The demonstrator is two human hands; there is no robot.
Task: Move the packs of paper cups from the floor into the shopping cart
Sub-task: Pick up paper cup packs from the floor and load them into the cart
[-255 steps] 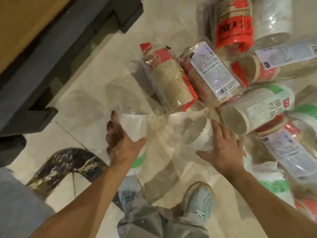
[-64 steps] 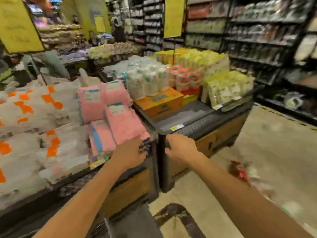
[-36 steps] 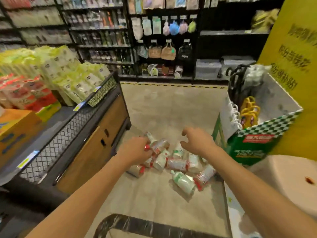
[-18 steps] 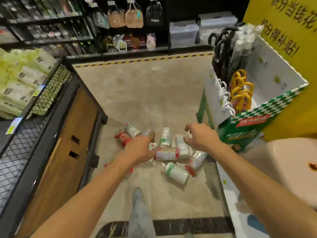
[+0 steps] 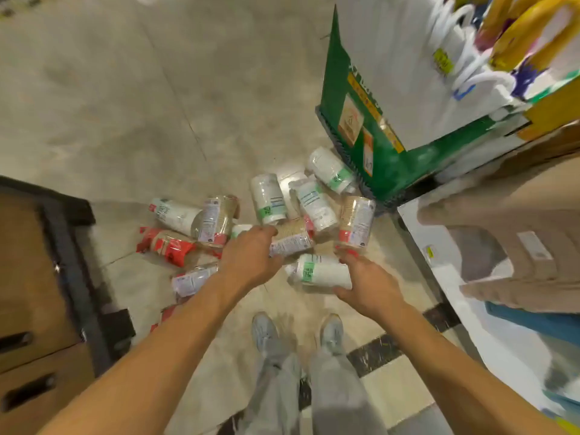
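At the left edge, a brown wooden display stand with a black frame (image 5: 62, 277) is standing. About eleven plastic-wrapped packs of paper cups (image 5: 268, 197) are lying on the beige tiled floor (image 5: 125, 89) in the middle. The upper left of the floor is lying open. The left hand (image 5: 251, 255) is hanging over a brown pack (image 5: 292, 240), fingers bent down; I cannot tell if it is gripping. The right hand (image 5: 367, 284) is gripping the end of a white pack (image 5: 317, 271). At the upper right, a green-and-white cardboard bin (image 5: 354, 98) is holding hooked umbrella handles (image 5: 470, 70).
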